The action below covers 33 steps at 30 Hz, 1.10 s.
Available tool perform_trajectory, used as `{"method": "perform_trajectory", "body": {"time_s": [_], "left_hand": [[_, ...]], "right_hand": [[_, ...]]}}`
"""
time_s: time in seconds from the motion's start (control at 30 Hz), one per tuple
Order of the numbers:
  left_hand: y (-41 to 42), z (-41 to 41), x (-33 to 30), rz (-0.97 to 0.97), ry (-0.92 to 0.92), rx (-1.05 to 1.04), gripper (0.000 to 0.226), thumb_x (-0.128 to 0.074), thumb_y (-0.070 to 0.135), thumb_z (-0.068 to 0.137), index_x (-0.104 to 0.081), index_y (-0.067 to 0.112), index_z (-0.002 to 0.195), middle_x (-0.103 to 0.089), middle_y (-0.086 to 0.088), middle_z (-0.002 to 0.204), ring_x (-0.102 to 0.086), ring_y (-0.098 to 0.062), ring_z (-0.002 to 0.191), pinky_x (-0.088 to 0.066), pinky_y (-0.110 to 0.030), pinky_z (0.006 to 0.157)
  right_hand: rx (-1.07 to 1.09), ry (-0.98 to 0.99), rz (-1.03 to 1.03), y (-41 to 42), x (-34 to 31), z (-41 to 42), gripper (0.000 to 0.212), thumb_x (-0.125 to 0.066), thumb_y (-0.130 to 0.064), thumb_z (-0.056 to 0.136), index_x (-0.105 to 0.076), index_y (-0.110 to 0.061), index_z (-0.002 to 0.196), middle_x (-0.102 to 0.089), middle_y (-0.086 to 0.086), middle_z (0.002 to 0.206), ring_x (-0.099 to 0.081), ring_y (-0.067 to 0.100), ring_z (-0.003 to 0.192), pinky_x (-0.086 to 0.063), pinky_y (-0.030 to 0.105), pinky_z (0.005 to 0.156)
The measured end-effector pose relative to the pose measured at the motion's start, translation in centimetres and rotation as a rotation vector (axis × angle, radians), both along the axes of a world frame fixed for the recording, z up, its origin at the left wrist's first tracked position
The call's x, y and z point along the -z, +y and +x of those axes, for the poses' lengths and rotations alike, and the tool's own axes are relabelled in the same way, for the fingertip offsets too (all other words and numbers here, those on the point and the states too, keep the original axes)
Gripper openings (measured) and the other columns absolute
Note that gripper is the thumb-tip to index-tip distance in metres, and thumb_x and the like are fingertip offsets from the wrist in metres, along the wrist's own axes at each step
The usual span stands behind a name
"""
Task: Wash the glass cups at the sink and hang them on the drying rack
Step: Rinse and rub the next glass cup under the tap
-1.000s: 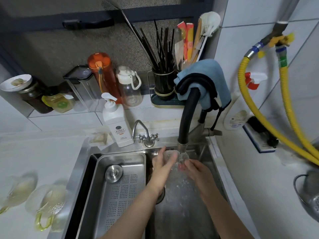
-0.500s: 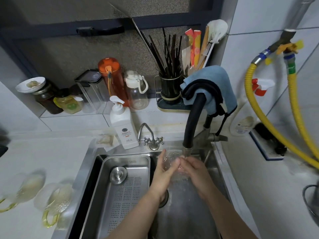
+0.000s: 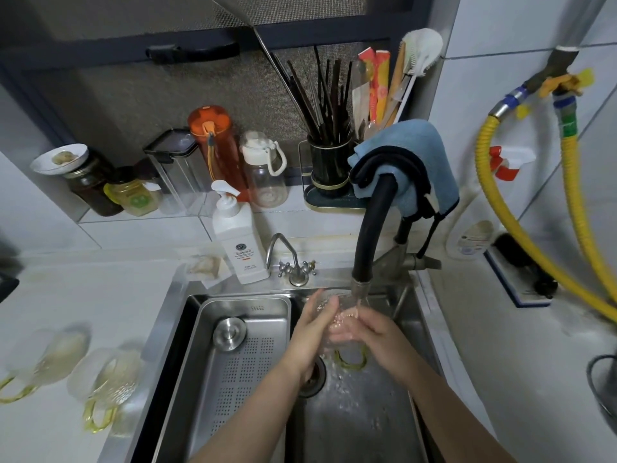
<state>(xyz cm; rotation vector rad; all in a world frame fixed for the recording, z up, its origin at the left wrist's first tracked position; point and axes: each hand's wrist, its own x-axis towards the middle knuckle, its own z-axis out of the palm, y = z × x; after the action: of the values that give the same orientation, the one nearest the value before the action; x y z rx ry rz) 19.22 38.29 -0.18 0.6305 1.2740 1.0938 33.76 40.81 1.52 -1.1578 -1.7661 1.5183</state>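
Clear glass, yellow-handled: a cup (image 3: 344, 332) sits under the running black tap (image 3: 369, 235) above the steel sink (image 3: 360, 416), the left hand (image 3: 315, 332) curled round its side, the right hand (image 3: 374, 335) cupping it opposite. Two more cups (image 3: 103, 379) lie on the white desk (image 3: 83, 295), left of the sink.

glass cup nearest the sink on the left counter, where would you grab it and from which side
Judging by its pose, take the glass cup by its body from above. It lies on its side on the counter, yellow-green handle pointing toward the viewer. Hooking that loop from the near side also looks workable, avoiding the neighbouring cup.
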Motion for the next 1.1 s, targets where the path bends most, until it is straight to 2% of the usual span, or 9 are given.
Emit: {"method": "perform_trajectory", "body": {"time_s": [0.1, 0.27, 0.37, 0.43, 0.53, 0.63, 0.83, 1.0, 1.1], "left_hand": [[-0.1, 0.6, 0.2, 0.012, -0.026, -0.054, 0.047, -0.067, 0.045, 0.085, -0.044, 0.048, 0.126, -0.067, 0.007, 0.119, -0.067, -0.004, 0.101, -0.051, -0.029, 0.088], [0.8, 0.4, 0.8, 0.011, -0.025, -0.079, 0.073, -0.077, 0.061, 0.067, -0.052, 0.038, 0.131, -0.062, -0.003, 0.132, -0.061, -0.022, 0.118, -0.044, -0.047, 0.106], [1.1, 0.7, 0.5, 0.012, 0.005, -0.083, 0.056, -0.069, 0.054, 0.081, -0.056, 0.030, 0.130, -0.068, -0.004, 0.122, -0.068, -0.023, 0.108, -0.056, -0.039, 0.087], [0.9, 1.3, 0.0, -0.006, 0.007, -0.075, 0.034, -0.062, 0.047, 0.088, -0.063, 0.029, 0.117, -0.072, -0.004, 0.110, -0.071, -0.022, 0.097, -0.057, -0.034, 0.068], [0.7, 1.0, -0.2, -0.024, 0.042, -0.065, 0.031, -0.057, 0.046, 0.092, -0.066, 0.024, 0.111, -0.072, -0.002, 0.105, -0.072, -0.009, 0.086, -0.057, -0.027, 0.062], [0.9, -0.1, -0.2, -0.019, 0.057, -0.060, 0.052, -0.063, 0.061, 0.081, -0.066, 0.020, 0.114, -0.070, -0.010, 0.112, -0.070, -0.020, 0.100, -0.059, -0.041, 0.081], [0.7, -0.5, -0.3, -0.031, 0.030, -0.074, 0.053, -0.067, 0.056, 0.080, -0.062, 0.021, 0.120, -0.072, -0.010, 0.102, -0.071, -0.022, 0.082, -0.054, -0.033, 0.058], [1.1, 0.3, -0.6, -0.040, 0.053, -0.056, 0.033, -0.064, 0.057, 0.082, -0.071, 0.029, 0.099, -0.071, -0.004, 0.106, -0.067, -0.021, 0.100, -0.056, -0.036, 0.065], [1.7, -0.1, -1.0, -0.028, 0.050, -0.044, 0.057, -0.069, 0.064, 0.068, -0.070, 0.019, 0.103, -0.071, -0.012, 0.109, -0.068, -0.026, 0.100, -0.057, -0.036, 0.070]], "right_hand": [[0.162, 0.128, -0.066, 0.0, -0.3, -0.6, 0.021, -0.052, -0.027, 0.097, -0.072, -0.028, 0.091, -0.075, 0.001, 0.095, -0.071, 0.018, 0.091, -0.053, 0.042, 0.091], [0.058, -0.006, -0.075, -0.5, -0.7, -0.9, 0.024, -0.039, -0.037, 0.100, -0.062, -0.038, 0.095, -0.069, -0.010, 0.099, -0.064, 0.004, 0.096, -0.046, 0.024, 0.091], [0.049, -0.228, 0.023, -0.1, -0.3, -0.8, 0.042, -0.026, -0.050, 0.099, -0.064, -0.035, 0.089, -0.070, -0.005, 0.091, -0.065, 0.006, 0.089, -0.048, 0.030, 0.087], [0.053, -0.249, 0.009, 0.7, 0.0, -1.2, 0.049, -0.021, -0.053, 0.099, -0.065, -0.032, 0.105, -0.068, -0.003, 0.105, -0.063, 0.010, 0.100, -0.047, 0.033, 0.089], [-0.067, -0.154, -0.053, 1.9, -0.4, -2.1, 0.038, -0.029, -0.035, 0.104, -0.060, -0.020, 0.118, -0.061, 0.004, 0.122, -0.057, 0.017, 0.116, -0.044, 0.032, 0.096], [-0.189, 0.016, -0.134, 1.6, -1.2, -2.2, 0.023, -0.041, -0.019, 0.102, -0.057, -0.025, 0.117, -0.064, -0.003, 0.117, -0.060, 0.003, 0.110, -0.046, 0.020, 0.094], [-0.238, -0.356, 0.049, 0.9, 0.0, -1.0, 0.056, -0.025, -0.062, 0.095, -0.059, -0.029, 0.125, -0.065, -0.002, 0.123, -0.060, 0.010, 0.113, -0.046, 0.034, 0.101], [-0.143, 0.059, -0.170, 0.9, -1.6, -1.8, 0.028, -0.044, -0.021, 0.100, -0.051, -0.036, 0.122, -0.057, -0.019, 0.121, -0.053, -0.002, 0.118, -0.041, 0.016, 0.096], [-0.133, 0.129, -0.114, 0.6, -1.5, -1.3, 0.030, -0.047, -0.014, 0.099, -0.054, -0.034, 0.121, -0.063, -0.012, 0.122, -0.057, 0.000, 0.117, -0.044, 0.022, 0.102]]}}
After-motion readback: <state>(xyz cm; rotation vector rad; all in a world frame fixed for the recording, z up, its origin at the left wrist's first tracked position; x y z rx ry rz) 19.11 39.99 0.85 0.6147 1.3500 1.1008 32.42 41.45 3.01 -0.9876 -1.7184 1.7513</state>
